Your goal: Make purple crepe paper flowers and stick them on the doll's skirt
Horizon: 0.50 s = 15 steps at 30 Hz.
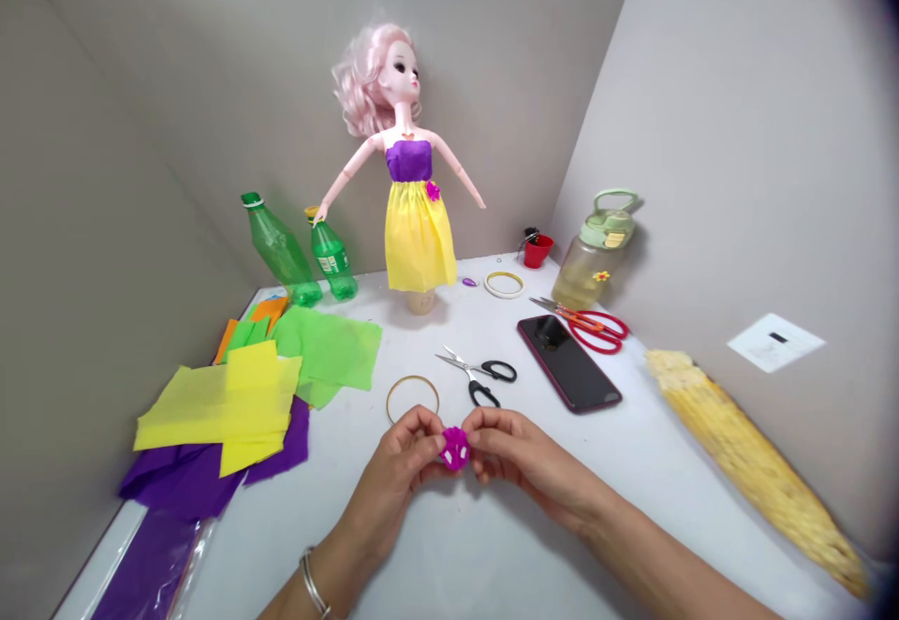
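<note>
So: a small magenta crepe-paper flower (pixel 455 449) sits pinched between both hands, held just above the bench (pixel 464 559). Left hand (pixel 397 470), a metal bangle (pixel 311 584) at its wrist, closes on the flower's left side; right hand (pixel 526 463) grips its right side with the fingers bunched. Just beyond the hands lie a thin gold-coloured hoop (pixel 412 398) and black-handled scissors (pixel 478 369), blades apart. Further right, a dark smartphone (pixel 567 362) lies beside red-handled scissors (pixel 582 328). To the left, crepe-paper sheets (pixel 225 405) in yellow, green and purple overlap in loose heaps. At the back stands a pink-haired doll (pixel 407 180) in a purple and yellow paper dress, a matching magenta flower (pixel 434 191) at its waist, green plastic bottles (pixel 330 259) to its right
</note>
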Tool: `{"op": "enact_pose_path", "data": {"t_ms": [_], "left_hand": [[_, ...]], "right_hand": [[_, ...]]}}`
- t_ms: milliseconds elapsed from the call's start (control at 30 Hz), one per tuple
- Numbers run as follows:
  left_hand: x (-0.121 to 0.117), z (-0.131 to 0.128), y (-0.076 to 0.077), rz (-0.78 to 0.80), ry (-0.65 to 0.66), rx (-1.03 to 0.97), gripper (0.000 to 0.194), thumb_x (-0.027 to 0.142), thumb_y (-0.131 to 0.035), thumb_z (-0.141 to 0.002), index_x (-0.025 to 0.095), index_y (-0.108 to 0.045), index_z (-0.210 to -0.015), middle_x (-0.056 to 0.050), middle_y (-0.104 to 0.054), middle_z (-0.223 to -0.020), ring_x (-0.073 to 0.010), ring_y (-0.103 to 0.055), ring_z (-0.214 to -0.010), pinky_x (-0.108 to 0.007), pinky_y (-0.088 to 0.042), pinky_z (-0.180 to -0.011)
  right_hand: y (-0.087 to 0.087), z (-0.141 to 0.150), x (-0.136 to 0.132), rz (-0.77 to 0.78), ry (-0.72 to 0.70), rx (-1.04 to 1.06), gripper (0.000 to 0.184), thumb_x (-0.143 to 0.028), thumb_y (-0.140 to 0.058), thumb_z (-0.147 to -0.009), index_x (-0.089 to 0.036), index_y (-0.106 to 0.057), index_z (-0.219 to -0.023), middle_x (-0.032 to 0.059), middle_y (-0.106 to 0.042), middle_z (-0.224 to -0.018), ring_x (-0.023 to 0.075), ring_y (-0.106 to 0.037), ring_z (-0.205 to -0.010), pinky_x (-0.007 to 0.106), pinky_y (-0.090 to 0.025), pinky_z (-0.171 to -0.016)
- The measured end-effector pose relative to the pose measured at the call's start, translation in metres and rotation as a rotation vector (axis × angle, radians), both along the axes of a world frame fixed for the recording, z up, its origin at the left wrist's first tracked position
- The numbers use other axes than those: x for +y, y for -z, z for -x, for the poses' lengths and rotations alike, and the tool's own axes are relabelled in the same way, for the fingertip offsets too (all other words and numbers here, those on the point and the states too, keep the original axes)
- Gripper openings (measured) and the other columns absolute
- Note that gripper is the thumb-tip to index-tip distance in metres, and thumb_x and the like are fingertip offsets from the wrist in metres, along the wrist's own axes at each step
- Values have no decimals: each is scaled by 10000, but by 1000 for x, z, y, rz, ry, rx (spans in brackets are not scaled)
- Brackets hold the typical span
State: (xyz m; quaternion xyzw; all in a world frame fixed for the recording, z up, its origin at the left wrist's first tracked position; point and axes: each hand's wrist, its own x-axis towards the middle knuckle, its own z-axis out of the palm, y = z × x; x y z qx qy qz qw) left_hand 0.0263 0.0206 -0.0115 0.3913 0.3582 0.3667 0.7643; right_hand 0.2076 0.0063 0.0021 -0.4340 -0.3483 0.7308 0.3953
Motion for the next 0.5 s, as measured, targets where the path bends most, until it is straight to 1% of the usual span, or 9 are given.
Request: {"op": "enact_pose_path", "data": {"t_ms": [167,333,400,500], "left_hand": [[1,-1,-1,-20,0,54,141,257,-645,-834,181,-533,-796,5,-580,-768,-131,-572,-735,-251,-468,-709],[1,-2,-1,-40,16,94,132,247,-651,-815,173,-544,-790,-1,-582,-763,-134,-569,-728,-259,-471,-704],[0,-3,-1,-55,33,109,144,248,-666,-799,168,-546,-780,-2,-587,-745,-136,-573,-719,-258,-468,-700],[0,-3,0,-78,54,118,172,271,-681,-790,164,-546,-779,-4,-592,-733,-136,-577,-709,-257,-461,-700]], "right_hand": [[-3,0,-1,-73,25,-65,154,-297,-652,-790,-145,-641,-811,-2,-577,-712,121,-501,-669,267,-402,-664],[-1,0,-2,-149,12,-176,143,-275,-633,-796,-166,-645,-887,-7,-597,-752,125,-498,-680,268,-382,-671],[0,1,-3,-183,-4,-197,109,-255,-628,-791,-166,-642,-852,-5,-604,-746,129,-501,-682,266,-380,-669],[0,1,-3,-205,-5,-230,57,-219,-624,-759,-162,-625,-761,-17,-576,-688,124,-482,-659,255,-364,-649]]}}
